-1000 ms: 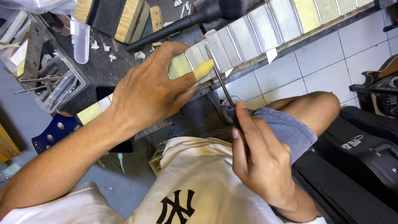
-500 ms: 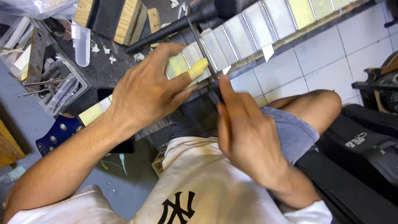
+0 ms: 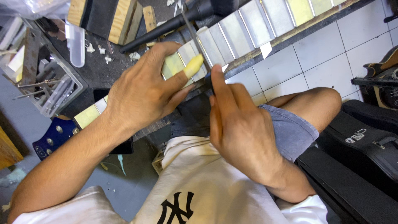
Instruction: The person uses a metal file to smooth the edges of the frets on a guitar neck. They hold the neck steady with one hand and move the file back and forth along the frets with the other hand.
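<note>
A guitar neck (image 3: 253, 25) runs diagonally across my lap, its fretboard covered in pale tape between metal frets. My left hand (image 3: 143, 93) lies flat on the neck, its thumb wrapped in yellow tape and pressed against the fretboard. My right hand (image 3: 240, 128) grips a thin metal file (image 3: 192, 31) by its dark handle. The blade points up across one fret just beside my left thumb. The blue headstock (image 3: 54, 135) sticks out at the lower left.
A clear plastic box (image 3: 39, 81) of metal tools sits at left, with a small plastic tube (image 3: 76, 43) and wooden blocks (image 3: 120, 18) near it. A black rod (image 3: 166, 25) lies behind the neck. Black guitar cases (image 3: 365, 141) stand on the tiled floor at right.
My right hand has moved up and left from beside my knee to the fretboard, bringing the file across a fret by my left thumb. My left hand has stayed on the neck.
</note>
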